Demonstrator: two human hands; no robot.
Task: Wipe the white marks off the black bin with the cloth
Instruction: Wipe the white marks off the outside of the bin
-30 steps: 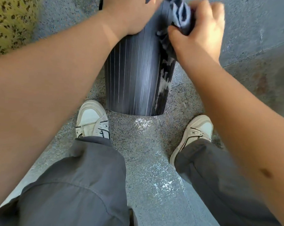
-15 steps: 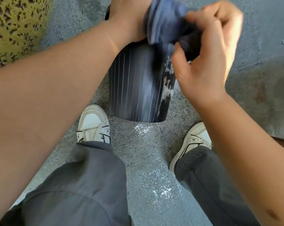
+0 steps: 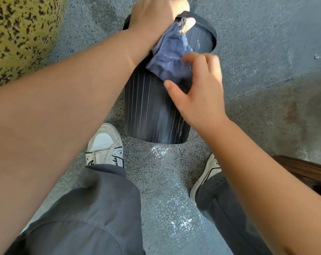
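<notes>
Speckled grey stone floor (image 3: pixel 257 43), scattered with white flecks (image 3: pixel 158 150). Two white sneakers with black trim: left (image 3: pixel 105 144), right (image 3: pixel 206 173). Dark grey trousers (image 3: pixel 86 214). Yellow black-mottled surface (image 3: pixel 21 32), upper left. Brown wooden edge (image 3: pixel 307 170), right.

Black ribbed bin (image 3: pixel 152 107) upright on floor; crumpled blue cloth (image 3: pixel 169 54) against its side.
</notes>
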